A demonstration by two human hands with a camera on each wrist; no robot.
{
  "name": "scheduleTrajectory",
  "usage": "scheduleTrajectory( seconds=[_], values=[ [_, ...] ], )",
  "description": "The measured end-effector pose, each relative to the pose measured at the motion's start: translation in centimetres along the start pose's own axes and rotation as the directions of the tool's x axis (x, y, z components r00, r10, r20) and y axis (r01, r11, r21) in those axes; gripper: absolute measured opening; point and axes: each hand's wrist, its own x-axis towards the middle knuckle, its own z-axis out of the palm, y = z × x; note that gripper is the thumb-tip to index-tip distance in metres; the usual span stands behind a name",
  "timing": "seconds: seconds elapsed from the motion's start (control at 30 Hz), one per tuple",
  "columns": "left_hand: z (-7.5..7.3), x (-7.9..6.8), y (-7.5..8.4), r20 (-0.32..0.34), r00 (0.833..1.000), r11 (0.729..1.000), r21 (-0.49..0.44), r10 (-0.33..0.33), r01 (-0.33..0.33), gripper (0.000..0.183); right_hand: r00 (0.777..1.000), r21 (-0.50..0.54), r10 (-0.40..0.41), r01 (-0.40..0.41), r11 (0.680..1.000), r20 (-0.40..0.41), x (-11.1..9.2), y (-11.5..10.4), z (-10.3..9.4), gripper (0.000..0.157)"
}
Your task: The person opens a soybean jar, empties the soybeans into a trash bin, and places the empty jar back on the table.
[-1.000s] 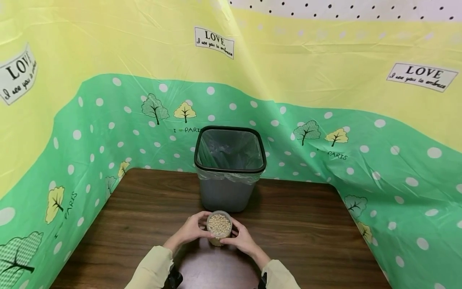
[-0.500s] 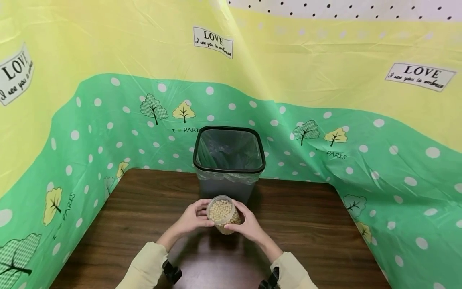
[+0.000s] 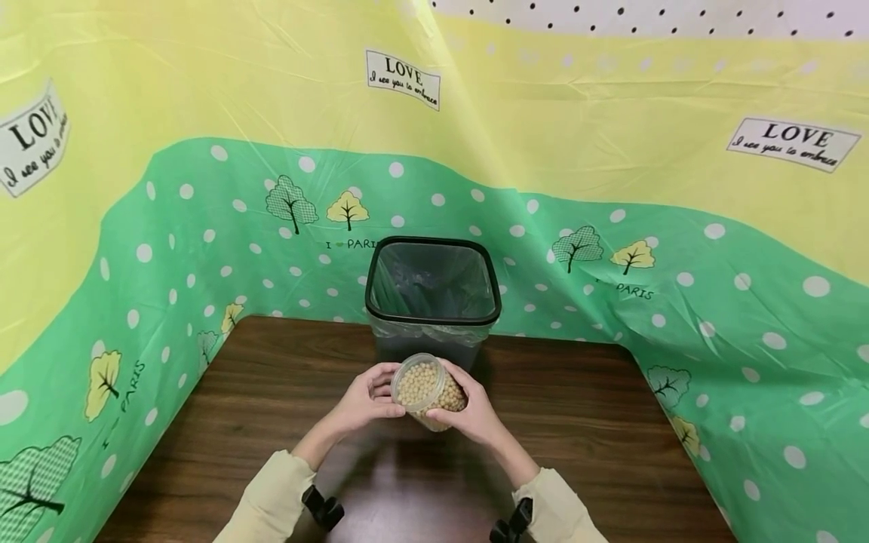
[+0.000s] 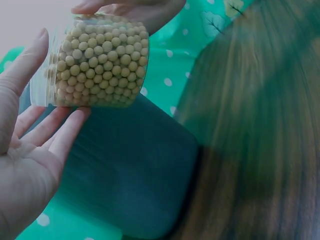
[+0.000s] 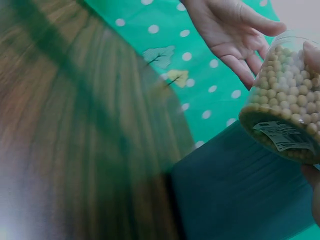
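Note:
A clear plastic jar (image 3: 434, 388) full of soybeans (image 4: 102, 62) is held up in front of the trash can, tilted so its uncovered mouth leans left toward me. My right hand (image 3: 477, 411) grips the jar's body near the base, thumb on the near side. At the rim, my left hand (image 3: 365, 400) holds the jar between thumb and fingertips. In the left wrist view, the left fingers (image 4: 67, 130) support its mouth end from below. A printed label (image 5: 282, 135) shows on the base in the right wrist view.
A grey trash can (image 3: 434, 332) with a black rim and clear liner stands at the table's back, directly beyond the jar. The dark wooden table (image 3: 285, 392) is enclosed by a green and yellow patterned curtain (image 3: 204, 204).
Both hands have raised the jar and brought it closer to the trash can. It has gone from nearly upright to tilted, with its mouth to the left and its base to the right.

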Motion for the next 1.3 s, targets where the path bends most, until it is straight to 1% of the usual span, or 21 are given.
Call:
scheduleTrajectory(
  seconds=[0.13, 0.23, 0.3, 0.37, 0.47, 0.63, 0.73, 0.83, 1.0, 1.1, 1.2, 1.23, 1.3],
  values=[
    [0.2, 0.4, 0.7, 0.003, 0.999, 0.999, -0.040, 0.032, -0.032, 0.072, 0.999, 0.030, -0.040, 0.040, 0.999, -0.004, 0.7, -0.5, -0.5, 0.072],
    [0.3, 0.7, 1.0, 0.019, 0.998, 0.997, -0.054, 0.056, -0.055, 0.073, 0.999, 0.030, -0.037, 0.037, 0.999, 0.002, 0.8, -0.8, -0.6, 0.075],
    [0.3, 0.8, 1.1, 0.036, 0.998, 0.997, -0.058, 0.060, -0.058, 0.074, 1.000, 0.022, -0.024, 0.024, 0.999, 0.004, 0.8, -1.0, -0.6, 0.077],
    [0.2, 0.9, 1.0, 0.050, 0.997, 0.997, -0.060, 0.059, -0.055, 0.076, 1.000, 0.033, -0.009, 0.009, 0.999, -0.001, 0.7, -1.1, -0.5, 0.077],
    [0.2, 1.0, 0.9, 0.063, 0.997, 0.997, -0.058, 0.052, -0.048, 0.077, 1.000, 0.059, 0.002, -0.001, 0.998, -0.028, 0.6, -1.2, -0.2, 0.074],
    [0.2, 1.1, 1.2, 0.102, 0.994, 0.999, -0.025, 0.033, -0.031, 0.079, 0.998, 0.091, -0.020, 0.026, 0.996, -0.062, 0.4, -0.9, 0.0, 0.071],
    [0.2, 1.2, 1.4, 0.129, 0.991, 1.000, 0.004, 0.016, -0.016, 0.079, 0.998, 0.096, -0.027, 0.032, 0.995, -0.051, 0.4, -0.8, 0.0, 0.069],
    [0.2, 1.2, 1.4, 0.137, 0.990, 1.000, 0.015, 0.012, -0.015, 0.077, 0.998, 0.082, -0.043, 0.046, 0.996, -0.040, 0.3, -0.8, 0.1, 0.068],
    [0.5, 1.2, 1.1, 0.120, 0.992, 0.999, 0.020, 0.029, -0.032, 0.073, 0.996, 0.048, -0.072, 0.074, 0.996, -0.044, 0.2, -0.6, 0.1, 0.070],
    [0.9, 1.3, 1.2, 0.078, 0.996, 0.998, 0.033, 0.043, -0.046, 0.072, 0.994, 0.015, -0.095, 0.096, 0.995, -0.062, 0.2, -0.6, 0.1, 0.072],
    [1.4, 1.3, 1.5, 0.025, 0.999, 0.998, 0.051, 0.034, -0.035, 0.073, 0.987, -0.038, -0.128, 0.125, 0.991, -0.097, 0.4, -0.6, 0.1, 0.076],
    [1.5, 1.4, 1.6, 0.016, 1.000, 0.998, 0.058, 0.026, -0.027, 0.073, 0.984, -0.054, -0.137, 0.132, 0.990, -0.111, 0.4, -0.5, 0.0, 0.077],
    [1.5, 1.6, 1.8, 0.019, 1.000, 0.998, 0.056, 0.018, -0.019, 0.073, 0.981, -0.056, -0.148, 0.142, 0.988, -0.127, 0.4, 0.0, -0.1, 0.078]
  ],
)
